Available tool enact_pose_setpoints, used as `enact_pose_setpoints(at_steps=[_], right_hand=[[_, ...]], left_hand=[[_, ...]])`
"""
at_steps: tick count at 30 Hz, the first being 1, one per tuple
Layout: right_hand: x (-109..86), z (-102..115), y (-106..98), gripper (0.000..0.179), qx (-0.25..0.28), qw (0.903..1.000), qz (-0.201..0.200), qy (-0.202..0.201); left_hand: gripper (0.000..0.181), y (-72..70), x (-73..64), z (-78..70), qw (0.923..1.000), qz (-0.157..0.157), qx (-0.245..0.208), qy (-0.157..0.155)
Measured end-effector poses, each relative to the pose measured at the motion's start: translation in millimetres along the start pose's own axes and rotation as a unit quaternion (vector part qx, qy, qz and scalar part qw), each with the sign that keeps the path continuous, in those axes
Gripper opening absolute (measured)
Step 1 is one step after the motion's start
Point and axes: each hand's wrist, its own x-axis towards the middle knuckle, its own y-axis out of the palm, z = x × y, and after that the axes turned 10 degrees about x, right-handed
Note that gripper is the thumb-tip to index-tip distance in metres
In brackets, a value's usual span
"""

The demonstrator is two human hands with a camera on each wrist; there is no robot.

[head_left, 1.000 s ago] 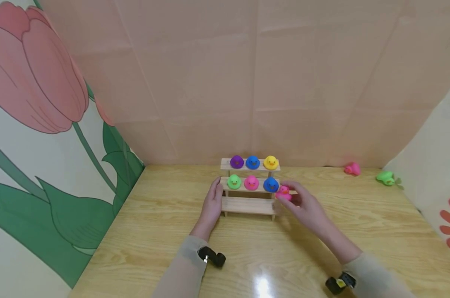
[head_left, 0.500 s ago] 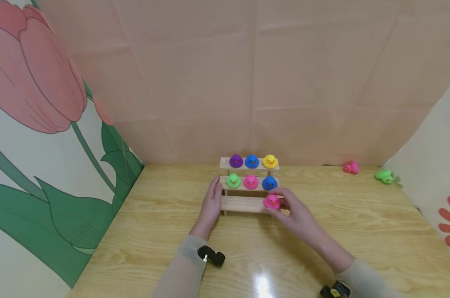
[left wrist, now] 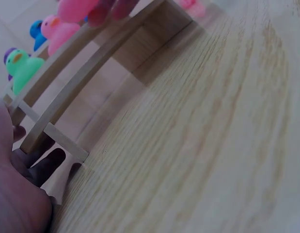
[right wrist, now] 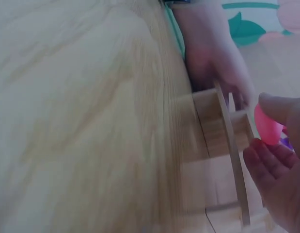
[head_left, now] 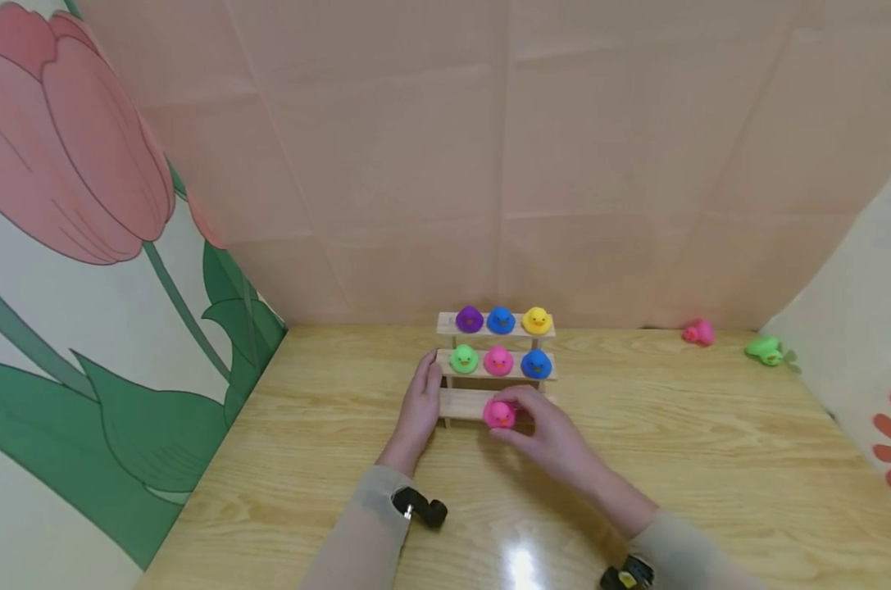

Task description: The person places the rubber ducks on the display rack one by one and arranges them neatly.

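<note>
My right hand (head_left: 552, 434) pinches a pink rubber duck (head_left: 499, 414) between thumb and fingertips. The duck is just over the lowest tier of a three-step wooden display rack (head_left: 460, 401); contact with it is unclear. My left hand (head_left: 419, 401) holds the rack's left end, some fingers bent in by the lower shelf in the left wrist view. Across the middle tier sit a green duck (head_left: 463, 358), a pink duck (head_left: 498, 360) and a blue duck (head_left: 537, 363). Purple (head_left: 470, 319), blue (head_left: 501, 319) and yellow (head_left: 537, 320) ducks stand along the top.
Farther right on the wooden table (head_left: 327, 459), a pink duck (head_left: 699, 332) and a green duck (head_left: 765, 351) lie tipped over near the back. A beige cloth backdrop (head_left: 379, 164) rises behind the rack. Flower-printed panels (head_left: 84, 328) flank the table.
My right hand has carried the pink duck leftward and down from the rack's right end to the middle of the bottom tier. My left hand has stayed in place.
</note>
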Motion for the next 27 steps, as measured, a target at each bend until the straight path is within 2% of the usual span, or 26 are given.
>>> enact_pose_setpoints(at_steps=[7, 17, 27], right_hand=[[10.9, 3, 17, 0.044, -0.021, 0.9993, 0.000, 0.030], [29.5, 3, 37, 0.046, -0.087, 0.9953, -0.015, 0.038], [40.4, 2, 51, 0.046, -0.115, 0.9921, -0.029, 0.040]], left_hand=[[0.061, 0.1, 0.6, -0.4, 1.0000, 0.002, 0.002, -0.005], [0.061, -0.6, 2.0, 2.4, 0.9999, 0.005, 0.007, -0.010], [0.062, -0.1, 2.6, 2.9, 0.9999, 0.003, 0.007, -0.007]])
